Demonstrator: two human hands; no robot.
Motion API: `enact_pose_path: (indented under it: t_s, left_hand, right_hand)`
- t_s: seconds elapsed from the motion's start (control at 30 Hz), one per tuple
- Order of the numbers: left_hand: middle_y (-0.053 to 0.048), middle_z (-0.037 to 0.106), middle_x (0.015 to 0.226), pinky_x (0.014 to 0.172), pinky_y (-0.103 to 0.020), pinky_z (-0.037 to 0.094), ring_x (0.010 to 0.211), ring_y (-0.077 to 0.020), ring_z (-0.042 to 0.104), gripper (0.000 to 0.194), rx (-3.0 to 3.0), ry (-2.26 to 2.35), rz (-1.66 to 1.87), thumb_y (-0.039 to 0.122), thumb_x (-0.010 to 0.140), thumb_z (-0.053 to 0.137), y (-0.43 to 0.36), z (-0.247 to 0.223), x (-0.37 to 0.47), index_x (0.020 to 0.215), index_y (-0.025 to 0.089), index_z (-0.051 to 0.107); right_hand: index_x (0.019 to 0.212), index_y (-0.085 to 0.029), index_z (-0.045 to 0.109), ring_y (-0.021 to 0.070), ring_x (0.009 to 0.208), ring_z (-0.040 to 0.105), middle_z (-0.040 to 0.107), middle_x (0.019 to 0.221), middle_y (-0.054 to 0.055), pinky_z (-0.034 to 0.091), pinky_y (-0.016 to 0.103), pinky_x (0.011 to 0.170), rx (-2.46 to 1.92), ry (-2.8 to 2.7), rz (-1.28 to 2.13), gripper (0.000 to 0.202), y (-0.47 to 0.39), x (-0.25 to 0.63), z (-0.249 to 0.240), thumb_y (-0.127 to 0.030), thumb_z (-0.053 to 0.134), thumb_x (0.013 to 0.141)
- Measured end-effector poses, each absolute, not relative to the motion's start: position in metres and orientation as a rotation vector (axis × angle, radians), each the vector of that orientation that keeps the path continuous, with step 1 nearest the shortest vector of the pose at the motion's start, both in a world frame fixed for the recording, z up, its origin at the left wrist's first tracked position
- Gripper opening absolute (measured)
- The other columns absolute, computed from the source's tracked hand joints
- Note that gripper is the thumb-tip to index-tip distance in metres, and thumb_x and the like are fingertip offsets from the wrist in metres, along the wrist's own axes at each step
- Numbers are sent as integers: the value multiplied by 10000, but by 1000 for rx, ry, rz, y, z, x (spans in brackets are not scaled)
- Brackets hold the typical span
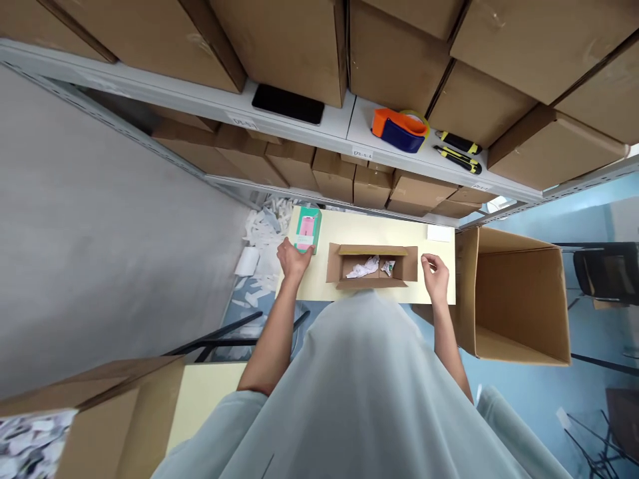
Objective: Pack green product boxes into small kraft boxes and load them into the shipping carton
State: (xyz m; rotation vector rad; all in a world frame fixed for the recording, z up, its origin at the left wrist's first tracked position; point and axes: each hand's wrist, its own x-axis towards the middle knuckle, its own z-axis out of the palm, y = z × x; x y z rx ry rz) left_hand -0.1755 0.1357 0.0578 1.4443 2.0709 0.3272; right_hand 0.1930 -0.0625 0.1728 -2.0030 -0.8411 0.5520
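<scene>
A green and pink retail box stands at the left end of the pale yellow tabletop. My left hand grips it at its near end, thumb on the near side and fingers on the left. In the middle of the tabletop sits an open cardboard box with its flaps folded outward. Inside it lie crumpled white paper and a smaller wad with green marks. My right hand hovers just right of this box, fingers curled toward the thumb, with nothing visible in them.
Above the tabletop, a shelf carries a black phone, an orange and blue tape dispenser, utility knives and cartons. A large open carton stands at right. Paper scraps lie at left. A white card rests at the far right corner.
</scene>
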Motion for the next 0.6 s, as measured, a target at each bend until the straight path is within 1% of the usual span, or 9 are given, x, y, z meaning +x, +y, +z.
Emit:
enact_pose_path:
  t_s: [0.07,0.17,0.23,0.3,0.37,0.4,0.47,0.53,0.6]
  left_hand:
    - [-390,516,1635,1303,-610,439,1595,-511,491,1036,1368,2073,223,432,818,913,149,54,-173,1633,6,436]
    - [-421,527,1591,1250,-683,467,1531,-582,537,1103,1225,2058,149,490,657,1015,161,51,-166,1530,27,525]
    - [-419,564,1544,1234,-711,471,1490,-595,573,1025,1183,2049,160,522,592,1034,166,52,-164,1400,59,608]
    - [-396,629,1461,1202,-721,501,1457,-586,608,879,1176,2044,190,534,582,1025,170,55,-165,1251,93,662]
    - [-324,730,1282,1116,-711,573,1363,-546,686,700,1153,2015,224,522,623,995,174,60,-169,1111,127,684]
    - [-270,762,1177,1055,-685,619,1288,-506,735,613,1140,1988,243,513,668,966,175,64,-172,1066,140,686]
    - [-168,779,1046,952,-576,689,1128,-390,803,475,1113,1914,298,486,770,885,176,77,-178,1051,156,690]
    - [-113,783,1050,937,-460,709,1051,-289,815,434,1134,1772,425,461,821,834,173,97,-184,1108,161,708]
    - [-90,793,1107,1004,-422,698,1079,-259,802,515,1242,1522,617,468,781,881,164,126,-187,1183,174,746]
  right_hand:
    - [1075,-200,789,307,1080,786,849,1158,162,637,523,1040,-2006,-843,552,437,-60,184,181,-604,658,969]
    - [1059,-202,790,308,1060,791,850,1128,158,647,518,1021,-2020,-833,537,440,-59,172,189,-613,661,968]
    - [1051,-203,791,310,1052,794,851,1117,157,650,523,1017,-2034,-817,514,434,-61,166,193,-607,656,971]
    - [1045,-202,794,314,1049,796,852,1120,158,650,534,1020,-2047,-794,495,427,-64,162,195,-596,649,973]
    - [1040,-202,795,318,1047,796,853,1128,160,651,544,1017,-2060,-770,486,420,-67,159,196,-589,645,974]
    - [1038,-204,796,318,1045,797,854,1129,158,653,545,1013,-2063,-762,487,416,-68,157,198,-587,645,976]
    - [1036,-210,796,317,1043,797,854,1120,151,657,543,1007,-2057,-761,488,405,-67,154,202,-584,649,985]
    - [1050,-216,798,314,1051,798,853,1114,141,659,533,1008,-2030,-797,483,386,-62,150,213,-574,663,998]
    - [1098,-225,802,307,1087,795,847,1145,130,658,511,1015,-1984,-882,474,361,-55,145,229,-557,680,1023]
